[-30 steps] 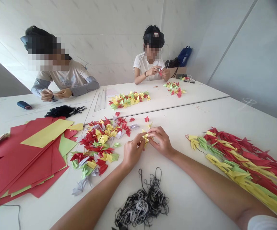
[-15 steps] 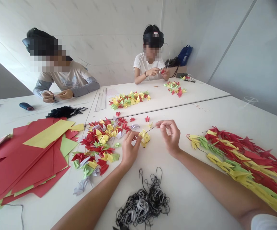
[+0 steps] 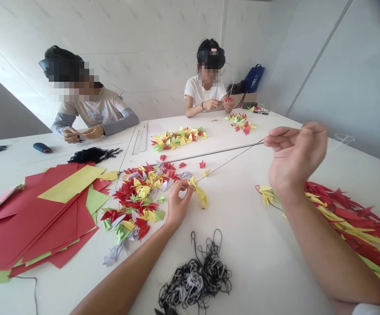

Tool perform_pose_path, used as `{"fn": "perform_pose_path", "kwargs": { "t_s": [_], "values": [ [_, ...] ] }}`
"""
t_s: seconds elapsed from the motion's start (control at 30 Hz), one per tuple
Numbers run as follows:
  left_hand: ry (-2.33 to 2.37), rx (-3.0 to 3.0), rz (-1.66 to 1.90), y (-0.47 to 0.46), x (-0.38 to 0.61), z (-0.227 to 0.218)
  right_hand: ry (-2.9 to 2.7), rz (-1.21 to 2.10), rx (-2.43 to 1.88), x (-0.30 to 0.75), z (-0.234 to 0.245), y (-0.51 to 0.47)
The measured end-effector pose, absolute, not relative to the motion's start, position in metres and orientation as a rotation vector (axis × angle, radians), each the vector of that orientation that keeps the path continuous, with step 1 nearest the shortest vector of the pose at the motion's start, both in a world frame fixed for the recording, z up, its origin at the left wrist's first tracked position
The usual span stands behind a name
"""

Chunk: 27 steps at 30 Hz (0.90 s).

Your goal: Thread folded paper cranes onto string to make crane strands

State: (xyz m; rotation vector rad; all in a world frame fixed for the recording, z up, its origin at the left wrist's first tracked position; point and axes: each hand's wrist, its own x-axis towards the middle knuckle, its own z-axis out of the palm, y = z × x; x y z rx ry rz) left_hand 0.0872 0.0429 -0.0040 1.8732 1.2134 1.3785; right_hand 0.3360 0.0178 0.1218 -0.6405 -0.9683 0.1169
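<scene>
My left hand [image 3: 177,202] rests on the white table [image 3: 258,262] and pinches a small chain of yellow folded paper pieces [image 3: 200,194]. A thin dark thread [image 3: 232,159] runs taut from those pieces up to my right hand [image 3: 294,155], which is raised above the table and pinched on the thread's end, slightly blurred. A heap of red, yellow, green and grey folded paper pieces [image 3: 137,197] lies just left of my left hand.
A tangle of black and grey threads [image 3: 195,280] lies near me. Strung red, yellow and green chains [image 3: 341,218] lie at the right. Red and yellow paper sheets [image 3: 45,210] lie at the left. Two other people [image 3: 206,89] sit across, folding paper by more piles [image 3: 177,136].
My right hand has pulled away from the yellow pieces, up and to the right, drawing the thread out long and taut. My left hand stays on the pieces.
</scene>
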Motion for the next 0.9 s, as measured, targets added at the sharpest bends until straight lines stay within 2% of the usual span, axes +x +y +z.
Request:
{"fn": "perform_pose_path", "kwargs": {
  "t_s": [0.3, 0.5, 0.6, 0.77, 0.9],
  "values": [
    [1.089, 2.163, 1.109, 0.057, 0.105, 0.008, -1.08, -0.087, -0.647, 0.344, 0.135, 0.013],
    [1.307, 2.775, 0.576, 0.1, 0.133, 0.013, -1.206, -0.224, -0.649, 0.348, 0.13, 0.019],
    [1.257, 2.839, 0.424, 0.114, 0.142, 0.012, -1.363, -0.301, -0.714, 0.354, 0.126, 0.019],
    [1.233, 2.762, 0.487, 0.112, 0.138, 0.01, -1.458, -0.414, -0.835, 0.36, 0.121, 0.018],
    [1.232, 2.304, 0.85, 0.09, 0.125, 0.006, -1.507, -0.256, -0.855, 0.356, 0.115, 0.02]
  ]
}}
